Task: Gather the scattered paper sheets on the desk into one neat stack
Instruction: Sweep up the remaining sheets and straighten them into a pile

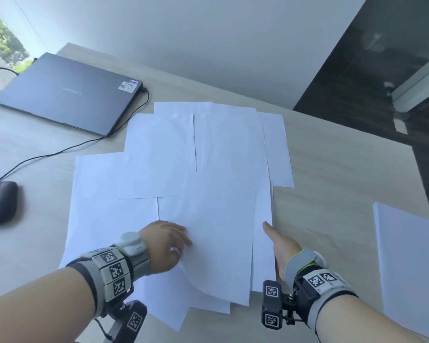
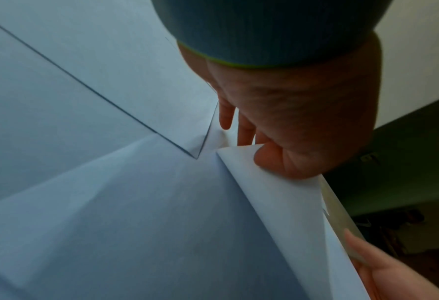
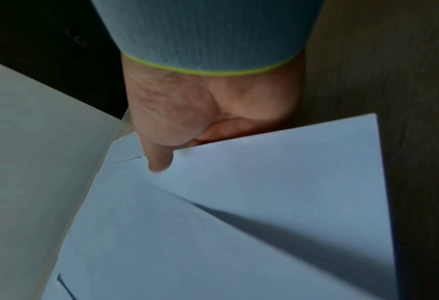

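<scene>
Roughly, top sheet [image 1: 218, 231], long axis away from the person.

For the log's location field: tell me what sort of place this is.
Most likely an office desk: a closed laptop, a computer mouse, and white paper sheets spread over a light wooden tabletop.

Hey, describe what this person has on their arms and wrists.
Forearms bare, no sleeves. Each wrist wears a grey cuff edged yellow-green and a band of white blocks printed with black square markers. A white round puck tops the left one. Black marker-tagged camera mounts hang beneath both wrists.
</scene>
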The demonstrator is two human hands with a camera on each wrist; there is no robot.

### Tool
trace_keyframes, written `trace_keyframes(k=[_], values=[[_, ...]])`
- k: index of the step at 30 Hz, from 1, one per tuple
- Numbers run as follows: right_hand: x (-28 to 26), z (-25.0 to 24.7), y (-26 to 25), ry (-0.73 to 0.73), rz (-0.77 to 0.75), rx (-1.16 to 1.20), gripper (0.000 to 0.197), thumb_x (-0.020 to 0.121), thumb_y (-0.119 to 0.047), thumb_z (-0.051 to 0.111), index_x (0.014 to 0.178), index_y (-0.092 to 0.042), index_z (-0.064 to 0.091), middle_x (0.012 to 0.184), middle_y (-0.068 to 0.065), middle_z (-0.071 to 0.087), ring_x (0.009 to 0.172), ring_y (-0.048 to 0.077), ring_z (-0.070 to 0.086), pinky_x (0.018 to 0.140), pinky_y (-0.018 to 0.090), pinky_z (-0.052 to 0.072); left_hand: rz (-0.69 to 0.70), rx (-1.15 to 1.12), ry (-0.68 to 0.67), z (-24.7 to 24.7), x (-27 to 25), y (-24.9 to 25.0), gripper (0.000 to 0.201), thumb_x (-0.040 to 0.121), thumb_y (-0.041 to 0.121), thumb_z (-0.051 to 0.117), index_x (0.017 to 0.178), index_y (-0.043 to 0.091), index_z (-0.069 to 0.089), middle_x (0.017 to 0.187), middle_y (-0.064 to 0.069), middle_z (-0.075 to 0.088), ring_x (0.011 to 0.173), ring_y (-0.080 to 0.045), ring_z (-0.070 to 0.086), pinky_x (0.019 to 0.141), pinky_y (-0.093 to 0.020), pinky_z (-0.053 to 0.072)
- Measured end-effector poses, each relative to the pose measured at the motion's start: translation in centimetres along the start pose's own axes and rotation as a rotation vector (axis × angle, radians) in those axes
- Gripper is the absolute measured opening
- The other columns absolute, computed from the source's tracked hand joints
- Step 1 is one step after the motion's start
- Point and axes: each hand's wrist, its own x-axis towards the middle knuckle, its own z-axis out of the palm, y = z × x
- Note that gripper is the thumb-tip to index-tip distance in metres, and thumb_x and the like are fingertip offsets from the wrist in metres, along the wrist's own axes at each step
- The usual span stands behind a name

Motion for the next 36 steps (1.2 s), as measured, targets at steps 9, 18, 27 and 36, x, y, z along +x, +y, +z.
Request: trace_keyframes(k=[9, 18, 27, 36], values=[[-1.7, 3.2, 3.5, -0.136, -0.089, -0.619, 0.072, 0.061, -0.033, 0.09, 0.123, -0.006, 0.064, 0.12, 0.009, 0.071, 0.112, 0.031, 0.065, 0.107, 0.049, 0.045, -0.16, -0.257, 0.156, 0.2, -0.6, 0.8, 0.055, 0.068, 0.047, 0.038, 0.113, 0.04, 0.069, 0.146, 0.03, 0.045, 0.132, 0.001, 0.049, 0.102, -0.021, 0.044], [-2.4, 5.0, 4.7, -0.166, -0.183, -0.755, 0.008, 0.087, -0.007, 0.074, 0.084, -0.008, 0.066, 0.092, 0.013, 0.072, 0.081, 0.03, 0.067, 0.082, 0.042, 0.056, -0.35, -0.222, 0.326, 1.5, 0.7, -0.5, 0.058, 0.086, 0.04, 0.046, 0.145, 0.039, 0.05, 0.163, 0.017, 0.033, 0.152, -0.011, 0.025, 0.122, -0.03, 0.026], [-1.1, -1.3, -0.4, 0.104, -0.327, -0.839, 0.015, 0.093, -0.01, 0.066, 0.105, -0.002, 0.066, 0.095, 0.011, 0.067, 0.095, 0.035, 0.063, 0.092, 0.044, 0.05, -0.525, 0.05, 0.255, 0.9, 1.5, -1.1, 0.065, 0.092, 0.053, 0.042, 0.153, 0.041, 0.025, 0.167, 0.017, 0.014, 0.156, -0.013, 0.006, 0.122, -0.043, 0.017], [-2.6, -5.4, -2.3, 0.094, -0.38, -0.699, 0.015, 0.095, -0.007, 0.062, 0.088, -0.018, 0.069, 0.087, 0.0, 0.069, 0.084, 0.027, 0.063, 0.086, 0.039, 0.05, -0.406, -0.087, 0.291, 1.2, 5.0, 3.6, 0.062, 0.091, 0.051, 0.054, 0.15, 0.039, 0.038, 0.16, 0.013, 0.031, 0.148, -0.017, 0.027, 0.116, -0.042, 0.03]])
